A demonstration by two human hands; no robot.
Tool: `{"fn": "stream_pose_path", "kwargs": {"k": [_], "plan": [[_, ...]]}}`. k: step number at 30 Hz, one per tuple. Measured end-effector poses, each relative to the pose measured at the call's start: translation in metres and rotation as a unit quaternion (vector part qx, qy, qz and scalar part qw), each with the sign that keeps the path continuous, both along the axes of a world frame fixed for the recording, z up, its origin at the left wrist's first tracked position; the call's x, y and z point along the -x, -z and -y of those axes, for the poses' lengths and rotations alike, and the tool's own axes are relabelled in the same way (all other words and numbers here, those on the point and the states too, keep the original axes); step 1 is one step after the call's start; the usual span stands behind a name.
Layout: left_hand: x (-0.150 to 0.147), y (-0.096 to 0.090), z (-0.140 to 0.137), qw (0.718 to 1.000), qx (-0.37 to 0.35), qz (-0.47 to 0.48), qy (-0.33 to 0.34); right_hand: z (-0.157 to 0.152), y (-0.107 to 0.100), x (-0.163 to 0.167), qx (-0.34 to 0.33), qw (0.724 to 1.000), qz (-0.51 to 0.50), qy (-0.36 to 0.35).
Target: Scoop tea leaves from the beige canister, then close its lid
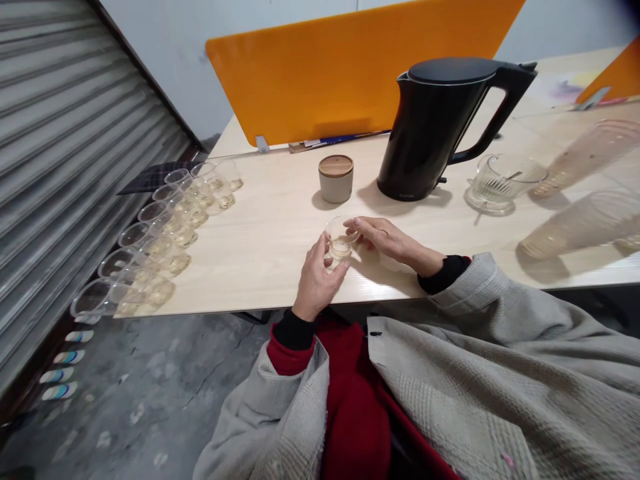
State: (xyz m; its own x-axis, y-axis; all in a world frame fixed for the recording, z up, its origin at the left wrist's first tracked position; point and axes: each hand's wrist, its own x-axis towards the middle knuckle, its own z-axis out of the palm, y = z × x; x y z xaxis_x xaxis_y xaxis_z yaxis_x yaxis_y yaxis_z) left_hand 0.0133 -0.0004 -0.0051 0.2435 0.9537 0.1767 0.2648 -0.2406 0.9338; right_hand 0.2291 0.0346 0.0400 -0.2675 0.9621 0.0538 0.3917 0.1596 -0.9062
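A small clear glass cup (341, 243) with pale liquid stands on the light wooden table (270, 233) near its front edge. My left hand (317, 280) curls around the cup's near side, thumb and fingers on the glass. My right hand (390, 240) reaches in from the right, its fingertips touching the cup's rim. Both arms wear grey sleeves over black cuffs.
Several small filled glass cups (160, 237) line the table's left edge. Behind stand a lidded grey jar (336, 177), a black kettle (440, 127), a ribbed glass pitcher (503, 183) and two stacks of clear cups (585, 220) lying at right. An orange divider (350, 67) closes the back.
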Motion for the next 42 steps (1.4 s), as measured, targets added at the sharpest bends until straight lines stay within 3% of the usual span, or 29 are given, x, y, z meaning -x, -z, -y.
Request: {"fn": "stream_pose_path", "kwargs": {"k": [18, 39, 42], "plan": [[0.002, -0.002, 0.013, 1.0, -0.021, 0.001, -0.02, 0.007, -0.002, -0.001, -0.033, 0.999, 0.035, 0.002], [0.002, 0.001, 0.012, 0.999, -0.017, 0.005, -0.034, 0.007, -0.003, 0.001, -0.002, 1.0, -0.008, 0.006], [0.004, 0.003, 0.012, 0.999, -0.008, 0.018, -0.037, 0.005, -0.003, -0.01, -0.004, 0.998, -0.029, 0.048]]}}
